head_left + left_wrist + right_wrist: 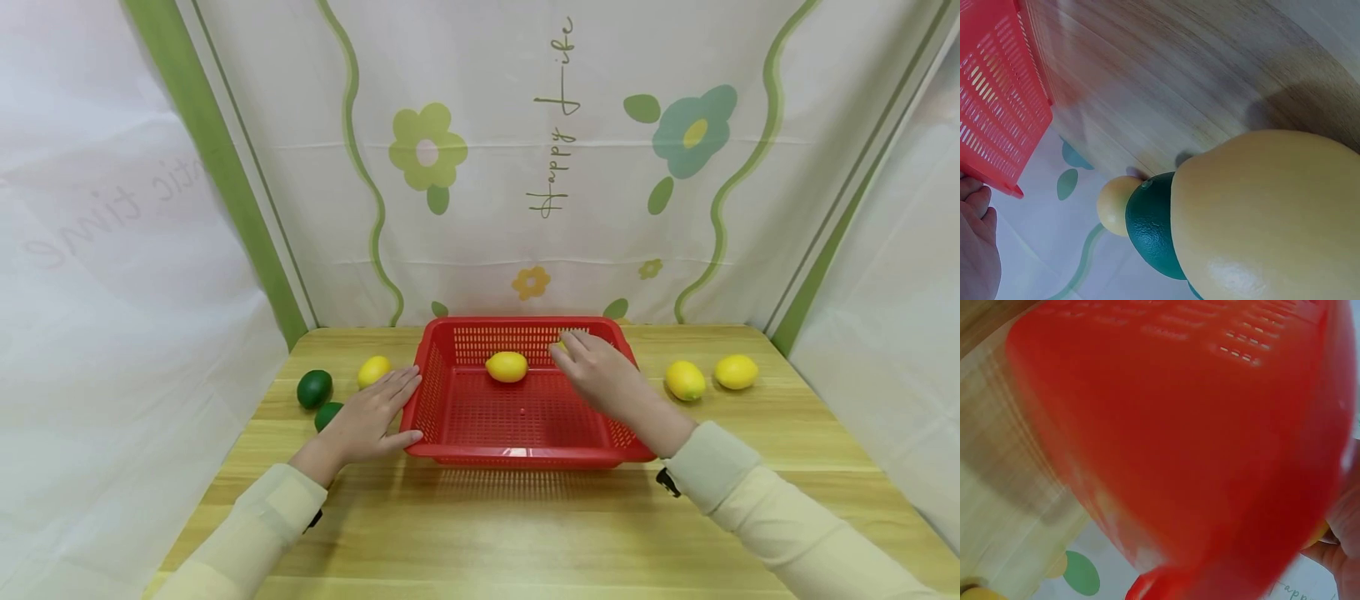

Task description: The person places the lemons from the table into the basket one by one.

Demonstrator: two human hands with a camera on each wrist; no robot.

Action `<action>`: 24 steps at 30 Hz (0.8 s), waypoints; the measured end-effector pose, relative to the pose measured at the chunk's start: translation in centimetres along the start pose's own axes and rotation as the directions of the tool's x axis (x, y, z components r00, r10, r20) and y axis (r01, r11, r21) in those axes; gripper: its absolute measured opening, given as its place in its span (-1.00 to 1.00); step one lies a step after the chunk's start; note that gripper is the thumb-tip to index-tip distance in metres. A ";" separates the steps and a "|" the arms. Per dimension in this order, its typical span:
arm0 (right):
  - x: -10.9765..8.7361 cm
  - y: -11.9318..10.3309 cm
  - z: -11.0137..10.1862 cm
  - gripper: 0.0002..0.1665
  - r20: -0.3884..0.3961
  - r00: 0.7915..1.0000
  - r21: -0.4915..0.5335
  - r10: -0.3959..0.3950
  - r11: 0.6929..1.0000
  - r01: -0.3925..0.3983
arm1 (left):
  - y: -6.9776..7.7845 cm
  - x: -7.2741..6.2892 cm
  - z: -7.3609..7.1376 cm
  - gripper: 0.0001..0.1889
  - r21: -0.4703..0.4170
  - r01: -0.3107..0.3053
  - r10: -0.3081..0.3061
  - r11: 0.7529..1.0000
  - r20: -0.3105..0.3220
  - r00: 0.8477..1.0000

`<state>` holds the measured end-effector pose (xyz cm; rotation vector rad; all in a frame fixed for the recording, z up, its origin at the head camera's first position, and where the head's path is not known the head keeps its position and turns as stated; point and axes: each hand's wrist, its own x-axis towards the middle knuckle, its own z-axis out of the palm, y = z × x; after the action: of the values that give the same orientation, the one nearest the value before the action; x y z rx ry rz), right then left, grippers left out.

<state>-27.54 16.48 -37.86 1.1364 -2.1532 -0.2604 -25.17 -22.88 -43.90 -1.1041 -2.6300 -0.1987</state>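
A red plastic basket (517, 452) stands on the table, with a lemon (507, 367) lying inside near its back wall. My left hand (375, 414) rests on the basket's left rim, fingers fairly straight and thumb spread toward the front. Over the back right part of the basket, my right hand (603, 375) pinches another lemon (559, 345), mostly hidden by the fingers. In the right wrist view, the basket's red wall (1179, 437) fills most of the picture, and a bit of yellow (1318, 533) shows at the fingers.
Left of the basket are a lemon (373, 371) and two dark green fruits (313, 389). A large yellow fruit (1272, 219) looms close in the left wrist view. Two lemons (685, 380) (737, 372) lie right of the basket. A printed curtain (487, 242) closes off the back.
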 end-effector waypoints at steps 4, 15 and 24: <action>0.5 -0.4 0.5 -0.54 -0.030 1.000 0.010 -0.007 1.000 0.008 | 0.0 0.0 0.0 -0.14 0.000 -0.004 0.004 1.000 -0.003 1.000; 1.2 -1.5 1.6 -0.58 0.001 1.000 0.043 0.002 0.999 -0.002 | 0.0 0.0 -0.1 -0.14 -0.007 0.034 -0.033 0.999 0.043 0.998; 1.2 -2.2 2.4 -0.58 0.057 0.998 0.060 0.002 0.998 -0.006 | 0.0 0.0 -0.1 -0.14 -0.008 0.036 -0.035 0.999 0.045 0.998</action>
<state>-28.12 13.89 -40.09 1.1711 -2.2266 -0.2300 -25.14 -22.90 -43.82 -1.0772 -2.6925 -0.1949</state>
